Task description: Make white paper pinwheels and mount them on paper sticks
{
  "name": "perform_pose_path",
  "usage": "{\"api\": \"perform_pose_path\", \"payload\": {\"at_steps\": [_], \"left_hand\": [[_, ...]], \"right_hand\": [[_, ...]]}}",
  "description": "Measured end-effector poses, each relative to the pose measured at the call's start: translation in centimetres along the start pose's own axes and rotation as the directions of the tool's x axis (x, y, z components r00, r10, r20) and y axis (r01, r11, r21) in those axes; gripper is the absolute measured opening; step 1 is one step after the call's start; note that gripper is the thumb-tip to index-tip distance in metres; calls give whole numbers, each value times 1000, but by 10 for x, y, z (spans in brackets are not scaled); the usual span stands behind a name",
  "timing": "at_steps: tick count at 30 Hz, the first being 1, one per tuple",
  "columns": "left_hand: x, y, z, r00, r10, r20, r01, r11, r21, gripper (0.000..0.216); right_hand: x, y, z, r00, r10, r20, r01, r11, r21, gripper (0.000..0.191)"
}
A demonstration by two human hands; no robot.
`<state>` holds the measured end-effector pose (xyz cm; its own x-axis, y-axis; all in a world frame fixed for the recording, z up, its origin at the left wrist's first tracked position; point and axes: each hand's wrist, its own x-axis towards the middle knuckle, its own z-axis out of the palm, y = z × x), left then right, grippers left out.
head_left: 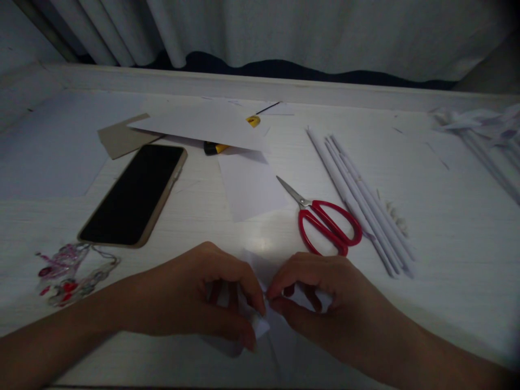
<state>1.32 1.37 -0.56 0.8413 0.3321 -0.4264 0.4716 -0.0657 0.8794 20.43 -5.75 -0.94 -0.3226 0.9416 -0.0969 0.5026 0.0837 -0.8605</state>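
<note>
Close to the table's front edge, my left hand (227, 298) and my right hand (320, 303) meet over a piece of white paper (280, 336). The left thumb and fingers are closed on a small folded part of it. Thumb and forefinger of my right hand pinch the paper just beside the left fingertips. Much of the sheet is hidden beneath both hands, so its full shape cannot be told. Just beyond my right hand lie scissors (329, 225) with red handles, their blades together and pointing away to the left.
Several rolled paper sticks (361, 206) lie right of the scissors. On the left are a phone (134, 195) and its beaded charm (67, 276). Further back, a white sheet (203, 124) partly covers a yellow-and-black tool (215, 148). Crumpled paper (483, 119) sits far right.
</note>
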Motion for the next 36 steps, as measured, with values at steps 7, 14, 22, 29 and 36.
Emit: {"api": "perform_pose_path", "payload": {"at_steps": [7, 14, 22, 29, 36], "left_hand": [[1, -1, 1, 999, 32, -6, -32, 999, 21, 21], [2, 1, 0, 1000, -7, -5, 7, 999, 31, 22], [3, 7, 2, 992, -113, -64, 108, 991, -83, 41], [0, 10, 2, 993, -98, -59, 97, 995, -24, 37], [-1, 10, 4, 993, -74, -95, 72, 997, -19, 36]], "right_hand": [[1, 1, 5, 997, -37, -75, 33, 998, -53, 21], [-2, 2, 7, 996, -45, -71, 42, 998, -47, 20], [-5, 1, 7, 996, -58, -63, 56, 998, -43, 19], [-6, -2, 7, 994, -96, -60, 93, 994, -50, 19], [-7, 0, 8, 988, -127, -83, 122, 991, -63, 18]]}}
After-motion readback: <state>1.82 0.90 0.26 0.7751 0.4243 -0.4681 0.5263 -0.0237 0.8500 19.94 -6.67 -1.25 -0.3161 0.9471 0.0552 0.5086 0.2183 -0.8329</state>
